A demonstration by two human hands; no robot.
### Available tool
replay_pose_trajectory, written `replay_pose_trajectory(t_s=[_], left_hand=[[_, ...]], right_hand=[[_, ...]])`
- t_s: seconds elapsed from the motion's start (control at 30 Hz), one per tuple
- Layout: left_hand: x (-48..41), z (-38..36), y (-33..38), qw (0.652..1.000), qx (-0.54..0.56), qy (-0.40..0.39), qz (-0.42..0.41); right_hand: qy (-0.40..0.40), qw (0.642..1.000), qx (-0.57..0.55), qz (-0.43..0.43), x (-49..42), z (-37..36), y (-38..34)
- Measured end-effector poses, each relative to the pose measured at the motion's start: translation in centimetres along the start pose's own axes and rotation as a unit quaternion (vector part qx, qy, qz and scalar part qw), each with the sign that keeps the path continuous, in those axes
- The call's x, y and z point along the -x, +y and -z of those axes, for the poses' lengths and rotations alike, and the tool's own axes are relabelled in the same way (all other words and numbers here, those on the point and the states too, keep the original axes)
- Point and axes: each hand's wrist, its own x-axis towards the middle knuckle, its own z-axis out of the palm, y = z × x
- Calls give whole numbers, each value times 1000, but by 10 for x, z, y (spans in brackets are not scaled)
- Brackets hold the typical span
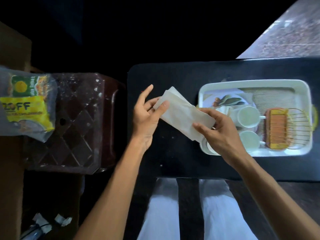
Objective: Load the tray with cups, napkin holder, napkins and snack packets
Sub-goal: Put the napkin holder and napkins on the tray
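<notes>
Napkins [183, 115] are pinched at both ends by left hand [147, 116] and right hand [220, 132], squaring them for the holder [294, 127] in the tray [251, 83].

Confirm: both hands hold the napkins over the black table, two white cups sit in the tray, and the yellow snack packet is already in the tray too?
Not quite. The yellow snack packet lies on the dark stool to the left, not in the tray, as the head view shows. The rest holds: left hand and right hand hold the napkins, and two white cups sit in the tray.
</notes>
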Motion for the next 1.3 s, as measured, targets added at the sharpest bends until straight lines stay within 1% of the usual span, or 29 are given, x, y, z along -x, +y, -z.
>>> replay_pose_trajectory(t_s=[0.07,0.17,0.3,0.4,0.5,0.6,0.67,0.77,0.83,1.03,1.17,1.3], left_hand=[[-5,-19,4,996,-74,-47,-19],[-8,-55,7,975,-179,-116,-57],[-8,-109,4,959,-219,-159,-83],[-7,-157,1,936,-271,-182,-128],[-7,-208,1,890,-333,-213,-228],[-9,-255,2,819,-383,-252,-344],[-11,-282,4,772,-412,-269,-402],[-14,-313,4,720,-438,-271,-465],[-18,-328,0,706,-451,-274,-472],[-27,-344,-25,686,-497,-308,-432],[-32,-344,-42,678,-532,-314,-398],[-35,-341,-50,674,-548,-318,-380]], right_hand=[[21,999,42,16,3,29,10],[56,998,33,10,13,68,24],[113,993,-1,-20,33,114,46],[179,984,14,-10,48,143,56],[278,960,36,-8,60,170,64],[350,935,60,0,67,193,77],[372,925,75,2,70,204,84],[379,919,106,-9,72,211,96],[383,916,121,-11,72,212,103],[375,913,161,-3,68,206,125],[351,918,184,1,62,203,137],[338,925,174,-5,56,201,143]])
